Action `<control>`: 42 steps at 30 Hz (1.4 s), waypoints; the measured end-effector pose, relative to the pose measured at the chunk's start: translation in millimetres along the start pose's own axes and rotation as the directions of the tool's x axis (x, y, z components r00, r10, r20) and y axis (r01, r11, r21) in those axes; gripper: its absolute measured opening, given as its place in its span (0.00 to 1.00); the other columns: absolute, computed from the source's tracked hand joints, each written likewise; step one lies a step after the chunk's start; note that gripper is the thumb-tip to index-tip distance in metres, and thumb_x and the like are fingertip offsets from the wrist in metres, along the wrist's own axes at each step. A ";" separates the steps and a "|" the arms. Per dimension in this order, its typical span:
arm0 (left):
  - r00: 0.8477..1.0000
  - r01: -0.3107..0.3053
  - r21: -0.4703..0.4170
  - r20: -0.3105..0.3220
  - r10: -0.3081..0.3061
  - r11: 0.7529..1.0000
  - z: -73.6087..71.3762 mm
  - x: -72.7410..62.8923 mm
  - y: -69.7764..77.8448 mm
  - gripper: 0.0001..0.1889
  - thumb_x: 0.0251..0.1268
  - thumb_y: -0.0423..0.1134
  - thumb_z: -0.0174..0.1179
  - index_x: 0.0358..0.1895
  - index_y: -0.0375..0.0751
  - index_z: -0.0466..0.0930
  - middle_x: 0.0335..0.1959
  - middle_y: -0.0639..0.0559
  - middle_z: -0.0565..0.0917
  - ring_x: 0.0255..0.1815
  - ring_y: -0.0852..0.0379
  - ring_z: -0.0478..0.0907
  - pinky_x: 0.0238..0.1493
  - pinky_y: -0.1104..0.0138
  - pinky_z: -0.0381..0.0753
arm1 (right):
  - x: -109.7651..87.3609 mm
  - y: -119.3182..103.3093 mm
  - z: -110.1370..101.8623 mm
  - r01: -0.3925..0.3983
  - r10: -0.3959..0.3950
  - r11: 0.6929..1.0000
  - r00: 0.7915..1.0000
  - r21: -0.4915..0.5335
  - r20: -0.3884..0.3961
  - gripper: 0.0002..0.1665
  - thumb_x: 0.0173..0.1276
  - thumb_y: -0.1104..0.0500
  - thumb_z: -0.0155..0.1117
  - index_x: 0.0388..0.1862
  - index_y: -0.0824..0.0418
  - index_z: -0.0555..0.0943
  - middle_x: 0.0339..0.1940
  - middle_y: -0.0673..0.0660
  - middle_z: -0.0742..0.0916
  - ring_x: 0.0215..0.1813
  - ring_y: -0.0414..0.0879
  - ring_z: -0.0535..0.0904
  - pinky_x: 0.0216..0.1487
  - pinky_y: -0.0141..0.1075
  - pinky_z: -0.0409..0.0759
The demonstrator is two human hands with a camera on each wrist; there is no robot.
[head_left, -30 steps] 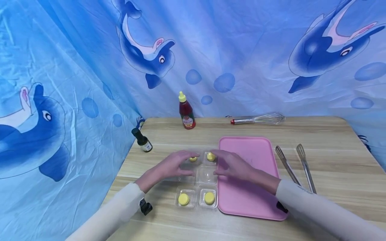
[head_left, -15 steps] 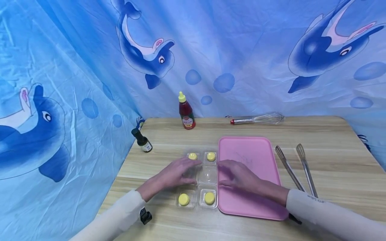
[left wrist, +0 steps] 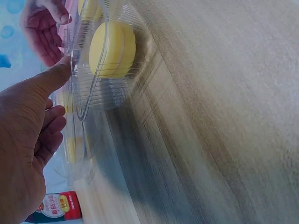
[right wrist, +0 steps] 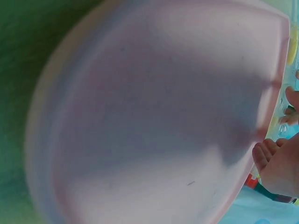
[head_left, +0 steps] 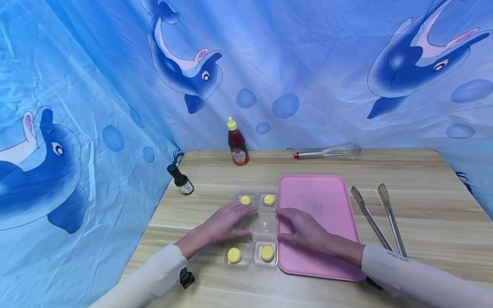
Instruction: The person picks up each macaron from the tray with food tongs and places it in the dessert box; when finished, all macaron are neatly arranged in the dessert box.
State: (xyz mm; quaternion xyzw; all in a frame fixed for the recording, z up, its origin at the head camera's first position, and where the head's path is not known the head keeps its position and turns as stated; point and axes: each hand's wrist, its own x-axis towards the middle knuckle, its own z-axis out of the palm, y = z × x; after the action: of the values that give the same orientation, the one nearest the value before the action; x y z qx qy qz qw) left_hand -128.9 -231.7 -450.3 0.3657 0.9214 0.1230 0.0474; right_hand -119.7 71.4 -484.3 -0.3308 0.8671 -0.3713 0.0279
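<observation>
A clear plastic tray (head_left: 265,223) with compartments in two columns lies on the table in the head view. Yellow macarons (head_left: 267,253) sit in its front and back cells; the visible right middle cell holds none. My left hand (head_left: 227,223) is at the tray's left side, fingers relaxed, covering the left middle cell. In the left wrist view, its thumb touches the tray's rim and a macaron (left wrist: 112,49) shows beside it. Across the tray, my right hand (head_left: 304,226) lies over the left edge of a pink serving tray (head_left: 316,265), its loosely bent fingertips at the clear tray's right edge.
Behind stand a red sauce bottle (head_left: 238,145) with a yellow cap and, further left, a small dark bottle (head_left: 181,179). A whisk (head_left: 331,151) lies at the back. Metal tongs (head_left: 389,214) lie right of the pink tray, partly under the right sleeve.
Both hands have come slightly nearer and down to the clear tray's middle, uncovering the back macarons. Over the last half second they have hardly moved. The tray stays in place.
</observation>
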 end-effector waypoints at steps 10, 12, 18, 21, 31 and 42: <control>1.000 -0.002 0.003 -0.008 0.002 1.000 2.3 1.6 2.0 0.42 0.62 0.57 0.76 0.76 0.45 0.73 0.74 0.49 0.78 0.73 0.48 0.75 0.80 0.49 0.66 | -0.7 0.8 3.2 0.008 -0.008 1.000 1.000 -0.017 -0.028 0.46 0.59 0.54 0.85 0.73 0.67 0.76 0.68 0.63 0.84 0.69 0.59 0.80 0.73 0.54 0.77; 1.000 0.004 0.003 -0.002 -0.004 1.000 3.2 1.9 2.3 0.42 0.63 0.57 0.76 0.77 0.45 0.73 0.74 0.49 0.78 0.74 0.48 0.74 0.80 0.49 0.65 | -0.7 0.8 3.4 0.012 -0.012 1.000 0.999 -0.013 -0.030 0.46 0.59 0.54 0.85 0.73 0.68 0.76 0.68 0.63 0.84 0.69 0.59 0.80 0.73 0.54 0.76; 1.000 0.011 -0.004 0.004 -0.011 1.000 4.0 1.1 1.5 0.42 0.63 0.58 0.76 0.77 0.46 0.72 0.75 0.51 0.77 0.74 0.50 0.73 0.81 0.51 0.65 | 0.9 0.4 5.6 0.025 -0.026 0.999 0.999 -0.027 -0.040 0.45 0.60 0.55 0.85 0.72 0.68 0.76 0.67 0.64 0.85 0.68 0.58 0.81 0.72 0.54 0.78; 1.000 0.004 -0.007 0.000 -0.004 1.000 3.3 1.0 0.8 0.43 0.62 0.58 0.76 0.77 0.45 0.72 0.74 0.51 0.77 0.74 0.50 0.74 0.80 0.51 0.66 | 1.3 0.2 6.1 0.023 -0.025 0.999 0.999 -0.037 -0.041 0.45 0.60 0.55 0.85 0.72 0.68 0.76 0.67 0.64 0.85 0.68 0.58 0.81 0.72 0.54 0.77; 1.000 -0.020 0.011 0.006 0.020 1.000 1.5 1.0 -0.8 0.43 0.61 0.60 0.76 0.76 0.45 0.73 0.73 0.49 0.78 0.73 0.50 0.74 0.80 0.51 0.67 | -0.5 1.4 5.3 0.032 -0.035 0.998 0.998 -0.056 -0.048 0.46 0.59 0.53 0.85 0.72 0.68 0.76 0.67 0.65 0.84 0.69 0.60 0.81 0.73 0.55 0.76; 1.000 0.007 -0.007 0.011 -0.007 1.000 0.4 2.0 0.7 0.42 0.62 0.60 0.74 0.77 0.47 0.73 0.74 0.50 0.78 0.74 0.49 0.74 0.80 0.50 0.65 | -1.2 1.1 5.8 0.049 -0.053 0.997 0.997 -0.062 -0.063 0.44 0.61 0.54 0.83 0.72 0.67 0.76 0.67 0.64 0.85 0.68 0.58 0.81 0.72 0.54 0.78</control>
State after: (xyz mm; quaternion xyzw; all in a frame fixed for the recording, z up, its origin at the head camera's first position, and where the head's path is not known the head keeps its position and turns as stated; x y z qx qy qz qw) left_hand -129.8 -229.7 -450.5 0.3631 0.9218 0.1244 0.0541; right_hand -117.7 69.0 -489.5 -0.3413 0.8697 -0.3559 -0.0196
